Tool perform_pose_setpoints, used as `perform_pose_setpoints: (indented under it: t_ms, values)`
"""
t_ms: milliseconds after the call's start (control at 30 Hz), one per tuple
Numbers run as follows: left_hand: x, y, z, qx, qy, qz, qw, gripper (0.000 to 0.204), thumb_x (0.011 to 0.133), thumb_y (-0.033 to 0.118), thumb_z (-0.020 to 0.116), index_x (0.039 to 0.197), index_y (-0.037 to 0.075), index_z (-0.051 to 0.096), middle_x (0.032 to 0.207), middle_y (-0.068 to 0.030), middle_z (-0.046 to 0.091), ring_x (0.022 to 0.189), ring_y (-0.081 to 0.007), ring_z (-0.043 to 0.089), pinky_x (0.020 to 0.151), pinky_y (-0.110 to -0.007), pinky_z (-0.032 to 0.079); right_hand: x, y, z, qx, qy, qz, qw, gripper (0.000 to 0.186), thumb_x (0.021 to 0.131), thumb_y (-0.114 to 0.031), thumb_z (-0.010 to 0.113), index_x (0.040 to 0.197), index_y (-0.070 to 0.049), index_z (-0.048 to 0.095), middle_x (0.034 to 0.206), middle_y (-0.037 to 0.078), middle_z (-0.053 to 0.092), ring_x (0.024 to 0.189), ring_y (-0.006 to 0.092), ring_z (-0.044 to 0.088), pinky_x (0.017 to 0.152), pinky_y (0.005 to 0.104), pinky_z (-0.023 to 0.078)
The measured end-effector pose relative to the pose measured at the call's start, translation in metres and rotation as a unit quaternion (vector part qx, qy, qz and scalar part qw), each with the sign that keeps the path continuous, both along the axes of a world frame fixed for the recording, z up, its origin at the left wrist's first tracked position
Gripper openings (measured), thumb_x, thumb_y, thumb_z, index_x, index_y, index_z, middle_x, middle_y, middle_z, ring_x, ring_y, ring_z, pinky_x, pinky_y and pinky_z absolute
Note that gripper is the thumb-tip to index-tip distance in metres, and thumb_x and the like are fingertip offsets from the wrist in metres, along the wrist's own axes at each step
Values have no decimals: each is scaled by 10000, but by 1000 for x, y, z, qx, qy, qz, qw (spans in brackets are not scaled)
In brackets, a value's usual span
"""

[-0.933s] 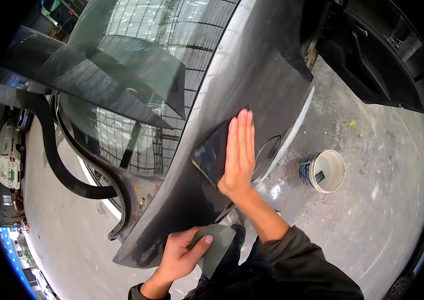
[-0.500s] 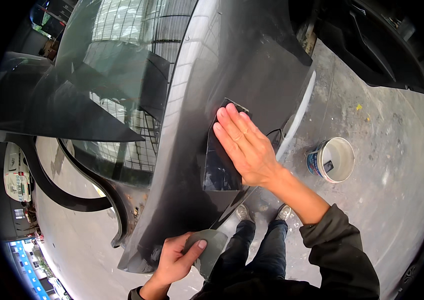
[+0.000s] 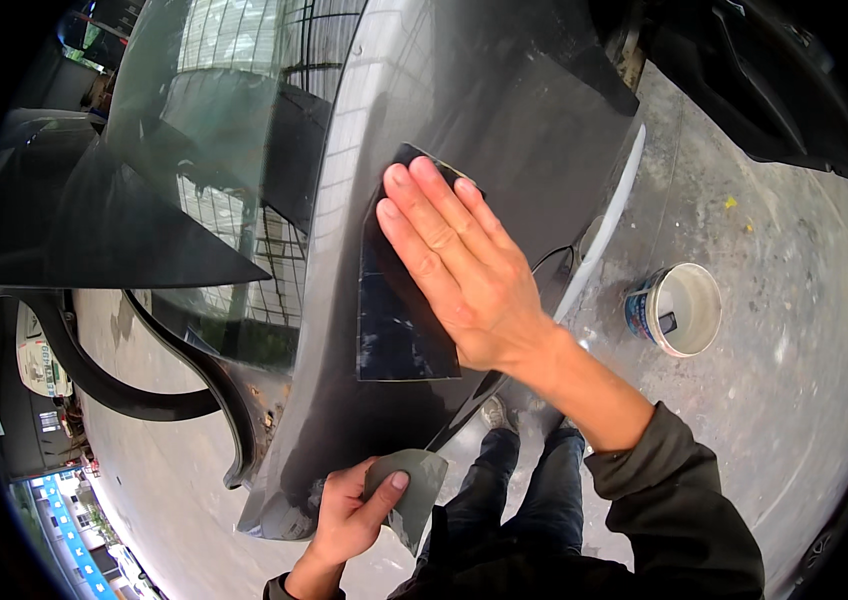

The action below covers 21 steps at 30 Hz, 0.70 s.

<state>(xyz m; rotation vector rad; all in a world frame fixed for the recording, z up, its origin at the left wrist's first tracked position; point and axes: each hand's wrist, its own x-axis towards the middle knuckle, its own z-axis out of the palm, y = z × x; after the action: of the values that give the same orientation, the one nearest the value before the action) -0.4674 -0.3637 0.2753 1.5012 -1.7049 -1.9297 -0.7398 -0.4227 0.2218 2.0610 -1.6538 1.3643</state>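
My right hand [image 3: 464,270] lies flat, fingers stretched, on a dark rectangular sheet [image 3: 390,320] pressed to the grey car body panel [image 3: 504,120], beside the rear or front glass [image 3: 194,110]. The sheet's upper corner shows past my fingertips and part of it is under my palm. At the panel's lower edge, my left hand [image 3: 352,510] grips a grey-green flexible sheet [image 3: 409,500] between thumb and fingers. An oval outline in the panel is partly hidden behind my right hand.
A white bucket [image 3: 686,308] holding a dark block stands on the stained floor to the right. Loose black curved trim [image 3: 144,402] juts out at the left. A black panel [image 3: 744,100] is at upper right, a white vehicle [image 3: 42,355] at far left. My legs [image 3: 554,480] show below.
My right hand and the dark sheet have moved up and leftward along the panel, and the hand has tilted leftward. My left hand still holds the grey-green sheet.
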Motion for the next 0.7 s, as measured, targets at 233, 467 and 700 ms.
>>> perform_pose_setpoints:
  t_ms: [233,467,700]
  values:
    - [4,12,-6,24,13,36,999,204,1021,140,639,1084,-42,707,801,-15,695,732,-53,586,658,-227,483,-2,-8,9,0,-4,-21,1000,653,810,11,541,1460,46,497,1591,182,415,1498,339,365,1209,501,286]
    - [9,15,-7,-11,4,16,1000,195,1021,129,635,1081,-41,708,797,-12,692,735,-54,581,661,-227,480,7,4,0,17,6,-75,997,642,794,4,555,1434,40,525,1572,166,446,1486,317,387,1209,558,223]
    - [8,15,-6,23,-2,36,999,193,1017,133,644,1061,-44,707,778,-5,682,718,-49,565,648,-223,468,11,1,5,-16,7,-92,996,687,748,-3,590,1431,41,526,1577,159,439,1472,297,391,1192,557,237]
